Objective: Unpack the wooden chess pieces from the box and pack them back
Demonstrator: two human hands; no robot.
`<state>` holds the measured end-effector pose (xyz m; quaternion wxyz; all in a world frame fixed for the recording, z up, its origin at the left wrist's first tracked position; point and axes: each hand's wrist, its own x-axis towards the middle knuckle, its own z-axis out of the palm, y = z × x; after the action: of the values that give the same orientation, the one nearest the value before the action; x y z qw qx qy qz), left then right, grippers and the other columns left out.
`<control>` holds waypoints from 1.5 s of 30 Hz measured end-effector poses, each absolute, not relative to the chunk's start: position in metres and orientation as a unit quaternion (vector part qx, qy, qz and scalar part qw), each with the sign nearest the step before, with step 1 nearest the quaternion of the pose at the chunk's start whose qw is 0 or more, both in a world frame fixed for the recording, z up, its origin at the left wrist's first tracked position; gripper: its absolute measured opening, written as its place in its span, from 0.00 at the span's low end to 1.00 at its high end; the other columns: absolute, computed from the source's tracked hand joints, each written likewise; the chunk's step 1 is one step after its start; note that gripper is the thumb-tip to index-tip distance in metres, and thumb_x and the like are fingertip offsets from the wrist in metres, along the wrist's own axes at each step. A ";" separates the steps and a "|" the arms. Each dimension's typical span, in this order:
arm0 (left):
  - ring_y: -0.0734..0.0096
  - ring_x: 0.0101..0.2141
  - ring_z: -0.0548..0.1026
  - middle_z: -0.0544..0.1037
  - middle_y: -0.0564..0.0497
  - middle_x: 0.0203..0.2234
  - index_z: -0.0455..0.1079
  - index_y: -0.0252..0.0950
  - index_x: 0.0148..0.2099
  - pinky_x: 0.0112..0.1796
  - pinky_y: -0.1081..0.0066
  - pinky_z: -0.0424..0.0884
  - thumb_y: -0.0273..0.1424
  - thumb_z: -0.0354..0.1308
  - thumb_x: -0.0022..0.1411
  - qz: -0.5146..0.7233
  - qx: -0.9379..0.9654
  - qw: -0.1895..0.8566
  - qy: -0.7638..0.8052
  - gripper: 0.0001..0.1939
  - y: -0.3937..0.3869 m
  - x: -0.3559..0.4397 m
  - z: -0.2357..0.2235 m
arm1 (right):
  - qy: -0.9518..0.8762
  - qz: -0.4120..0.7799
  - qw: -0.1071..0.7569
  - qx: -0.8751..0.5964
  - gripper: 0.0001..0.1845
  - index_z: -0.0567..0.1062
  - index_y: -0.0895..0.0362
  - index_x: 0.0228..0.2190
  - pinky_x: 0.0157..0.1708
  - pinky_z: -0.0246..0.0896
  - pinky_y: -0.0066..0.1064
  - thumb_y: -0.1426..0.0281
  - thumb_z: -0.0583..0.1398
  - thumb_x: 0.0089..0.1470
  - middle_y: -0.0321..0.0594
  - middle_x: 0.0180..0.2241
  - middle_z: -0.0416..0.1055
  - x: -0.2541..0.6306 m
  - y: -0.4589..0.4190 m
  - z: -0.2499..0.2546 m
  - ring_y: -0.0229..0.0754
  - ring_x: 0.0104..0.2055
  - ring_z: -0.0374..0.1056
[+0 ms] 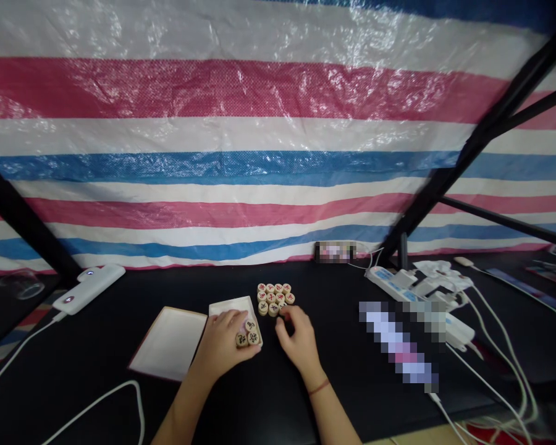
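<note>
A white open box (230, 305) stands in front of me with several round Chinese chess pieces (252, 338) showing dark characters at its right side. My left hand (225, 343) curves over the box, thumb along the near edge and fingers reaching inside. Beyond my right hand (300, 340), more pieces (271, 298) sit in rows on the black table, red characters in the far rows and black in the nearest. Bent fingers of that hand touch a partly covered chess piece (282, 305) at the right end of the nearest row.
Left of the box lies its open lid (170, 343). A white power strip (89, 289) is at far left; another power strip (458, 330) with plugs and cables is at right. A blurred-out device (398, 343) lies nearby. Striped sheeting (241, 136) hangs behind the table (343, 395).
</note>
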<state>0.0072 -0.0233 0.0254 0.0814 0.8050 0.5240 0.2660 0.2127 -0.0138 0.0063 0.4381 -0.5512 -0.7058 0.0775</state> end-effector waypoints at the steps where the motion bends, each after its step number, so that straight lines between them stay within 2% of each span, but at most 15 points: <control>1: 0.52 0.45 0.76 0.78 0.45 0.45 0.71 0.40 0.51 0.46 0.57 0.67 0.42 0.66 0.48 0.263 0.805 0.081 0.525 0.28 -0.023 0.007 0.025 | -0.726 0.117 0.424 -0.528 0.07 0.70 0.55 0.36 0.34 0.58 0.31 0.71 0.54 0.54 0.36 0.27 0.67 0.208 -0.017 0.009 0.40 0.30 0.64; 4: 0.54 0.43 0.77 0.80 0.46 0.41 0.73 0.40 0.46 0.46 0.58 0.66 0.40 0.64 0.51 0.247 0.815 0.088 0.517 0.19 -0.024 0.010 0.027 | -0.764 0.212 0.373 -0.483 0.11 0.69 0.55 0.42 0.33 0.58 0.29 0.71 0.55 0.55 0.32 0.26 0.68 0.194 -0.023 0.013 0.38 0.28 0.65; 7: 0.56 0.42 0.77 0.81 0.48 0.39 0.73 0.41 0.43 0.45 0.60 0.66 0.34 0.61 0.54 0.232 0.816 0.105 0.519 0.13 -0.025 0.013 0.033 | -0.774 0.245 0.343 -0.473 0.12 0.68 0.55 0.44 0.36 0.57 0.30 0.72 0.53 0.57 0.33 0.27 0.71 0.186 -0.024 0.014 0.39 0.30 0.66; 11: 0.57 0.43 0.76 0.81 0.49 0.39 0.73 0.41 0.44 0.45 0.61 0.65 0.34 0.59 0.57 0.226 0.812 0.133 0.522 0.11 -0.025 0.018 0.040 | -0.767 0.258 0.343 -0.477 0.11 0.68 0.55 0.43 0.37 0.57 0.31 0.73 0.50 0.59 0.34 0.29 0.73 0.186 -0.022 0.014 0.40 0.31 0.67; 14: 0.60 0.41 0.77 0.81 0.49 0.37 0.73 0.40 0.42 0.43 0.63 0.65 0.32 0.53 0.63 0.226 0.806 0.133 0.530 0.09 -0.024 0.023 0.041 | -0.765 0.253 0.353 -0.476 0.12 0.69 0.55 0.41 0.36 0.57 0.30 0.74 0.48 0.59 0.34 0.28 0.73 0.187 -0.021 0.013 0.40 0.30 0.67; 18: 0.63 0.36 0.77 0.80 0.49 0.33 0.72 0.39 0.39 0.39 0.65 0.66 0.30 0.45 0.67 0.226 0.800 0.134 0.540 0.13 -0.022 0.030 0.039 | -0.770 0.243 0.351 -0.475 0.13 0.70 0.55 0.40 0.35 0.56 0.29 0.76 0.48 0.58 0.34 0.29 0.73 0.187 -0.019 0.010 0.40 0.31 0.68; 24: 0.66 0.35 0.77 0.79 0.50 0.37 0.71 0.40 0.41 0.40 0.66 0.70 0.28 0.47 0.65 0.260 0.791 0.188 0.521 0.10 -0.018 0.029 0.031 | -0.763 0.238 0.352 -0.487 0.12 0.69 0.55 0.39 0.36 0.57 0.30 0.77 0.50 0.55 0.35 0.28 0.73 0.184 -0.018 0.006 0.41 0.30 0.68; 31: 0.66 0.38 0.77 0.79 0.49 0.37 0.71 0.40 0.43 0.43 0.65 0.73 0.35 0.51 0.63 0.401 0.724 0.200 0.524 0.10 -0.012 0.029 0.031 | -0.716 0.274 0.459 -0.450 0.17 0.70 0.55 0.43 0.32 0.61 0.26 0.74 0.59 0.48 0.35 0.33 0.69 0.182 -0.022 0.012 0.36 0.29 0.62; 37: 0.68 0.36 0.78 0.80 0.49 0.35 0.72 0.39 0.42 0.39 0.69 0.75 0.36 0.54 0.63 0.459 0.694 0.240 0.500 0.10 -0.015 0.033 0.037 | -0.690 0.250 0.502 -0.459 0.12 0.74 0.57 0.40 0.31 0.61 0.27 0.70 0.59 0.52 0.37 0.30 0.71 0.183 -0.020 0.012 0.36 0.27 0.63; 42: 0.66 0.42 0.76 0.76 0.46 0.41 0.74 0.37 0.41 0.43 0.67 0.76 0.39 0.53 0.64 0.573 0.604 0.210 0.513 0.13 -0.015 0.019 0.023 | -0.562 0.176 0.533 -0.608 0.14 0.74 0.58 0.36 0.30 0.61 0.30 0.62 0.57 0.55 0.39 0.28 0.71 0.215 -0.012 0.004 0.39 0.27 0.64; 45: 0.66 0.43 0.76 0.73 0.45 0.44 0.75 0.37 0.41 0.41 0.67 0.78 0.41 0.56 0.62 0.614 0.554 0.212 0.521 0.14 -0.011 0.009 0.013 | -0.525 0.100 0.460 -0.709 0.14 0.75 0.59 0.34 0.33 0.59 0.33 0.62 0.58 0.51 0.43 0.30 0.73 0.236 -0.007 -0.004 0.45 0.32 0.66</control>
<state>0.0089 -0.0115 0.0129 0.2121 0.5540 0.5208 0.6139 0.2356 -0.0068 -0.0045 0.4595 -0.7092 -0.5253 0.0997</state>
